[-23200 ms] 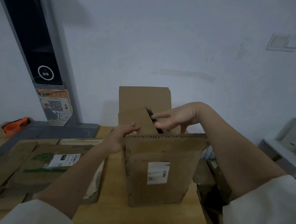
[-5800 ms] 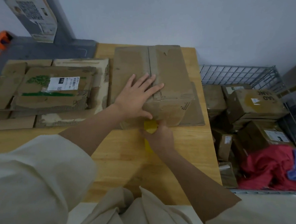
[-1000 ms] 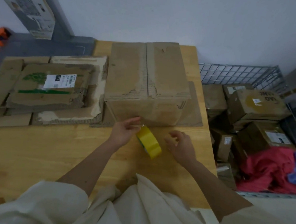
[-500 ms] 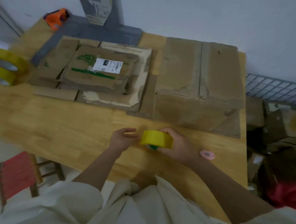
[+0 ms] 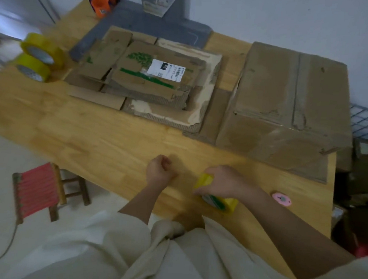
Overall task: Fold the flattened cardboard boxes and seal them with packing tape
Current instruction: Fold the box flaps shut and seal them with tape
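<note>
Both hands apart, left hand [image 5: 160,172] possibly pulling tape, right hand [image 5: 223,181] gripping roll [image 5: 218,198]

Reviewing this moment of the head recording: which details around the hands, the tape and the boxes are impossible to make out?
- Yellow tape roll, head view: mostly covered by the right hand; no free tape end can be seen.
- Left hand: fingers curled, motion-blurred; whether it pinches tape is unclear.
- White shipping label on the flattened cardboard stack: print too small.
- Folded brown cardboard box: seam tape blurred.
</note>
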